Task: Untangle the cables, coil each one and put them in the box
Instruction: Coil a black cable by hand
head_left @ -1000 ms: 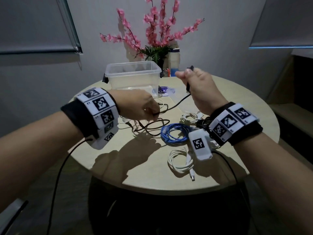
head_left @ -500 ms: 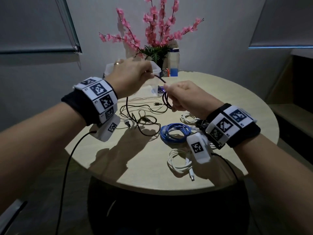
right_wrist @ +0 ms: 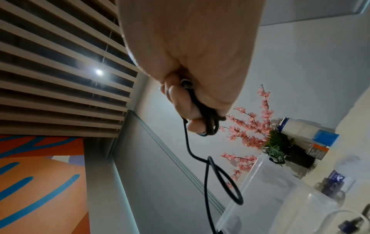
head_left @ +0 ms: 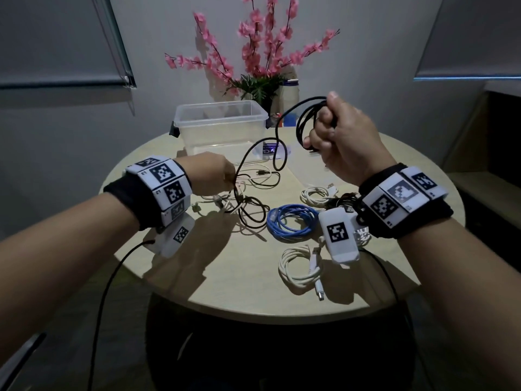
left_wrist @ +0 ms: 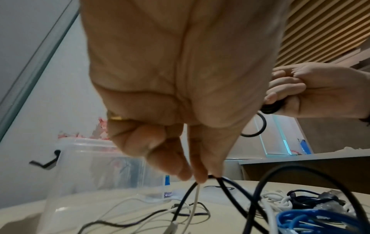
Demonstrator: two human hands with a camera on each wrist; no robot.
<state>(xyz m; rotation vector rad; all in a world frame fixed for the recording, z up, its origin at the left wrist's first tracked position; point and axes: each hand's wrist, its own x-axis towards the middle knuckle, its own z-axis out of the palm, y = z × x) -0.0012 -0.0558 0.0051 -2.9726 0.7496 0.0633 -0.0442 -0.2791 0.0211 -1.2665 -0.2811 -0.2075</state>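
My right hand [head_left: 345, 136] was raised above the table, its fingers curled tight round a few loops of the black cable [head_left: 303, 122], thumb up at the top of the bundle. From the right wrist view the same loops [right_wrist: 208, 120] sat pressed between my fingers [right_wrist: 182, 101] and palm, with one free strand dropping away and crossing itself in a small loop. My left hand [head_left: 212, 174] was lower, close over the tangle, and the left wrist view showed its fingertips [left_wrist: 188, 171] narrowed to a pinch on the black cable [left_wrist: 230, 188], with a thin white cable [left_wrist: 195, 201] caught or lying right at the same pinch; I could not tell which. The black cable ran from that pinch up in a long arc to my right hand.

The rest of the tangle [head_left: 245, 198], black and white strands mixed, lay on the round table [head_left: 211, 272] just beside my left hand. Nearer me and to the right lay a coiled blue cable [head_left: 291, 221], a coiled white cable [head_left: 300, 268] with its plug toward the table edge, and another white coil [head_left: 317, 193] next to a dark bundle half hidden by my right wrist. The clear plastic box [head_left: 220, 124] stood open at the far side of the table, with no cable that I could see inside it.

Behind the box stood a pot of pink artificial blossoms [head_left: 262, 49] against a pale wall, with roller blinds [head_left: 56, 38] on either side. The room was dim.
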